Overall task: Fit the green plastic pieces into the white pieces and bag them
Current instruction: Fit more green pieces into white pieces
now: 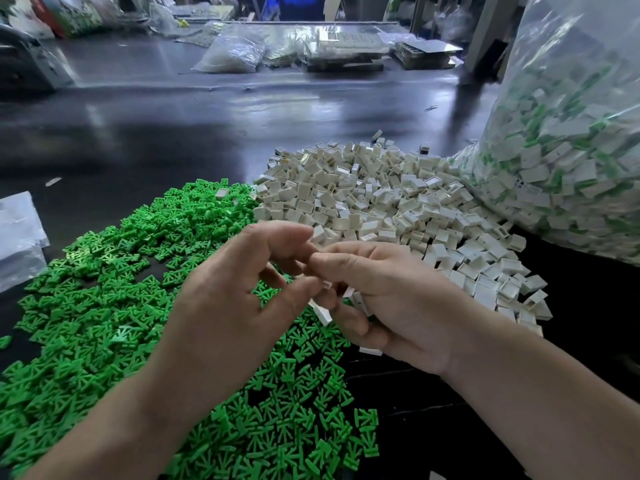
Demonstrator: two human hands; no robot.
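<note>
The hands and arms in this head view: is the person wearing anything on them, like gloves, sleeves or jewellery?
No. Both the left hand and the right hand are bare: no gloves, and no rings show. The left forearm and right forearm are bare too, with no sleeve, watch or bracelet in view up to the picture's edge.

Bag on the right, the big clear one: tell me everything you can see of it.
The bag is large, of clear, glossy, crinkled plastic film, bulging with white pieces that show green between them, seemingly assembled ones. It stands on the dark table at the right, cut off by the top and right edges, so its mouth is unseen. A small printed label sits low on its side, unreadable. Its base leans against the loose white pile.
</note>
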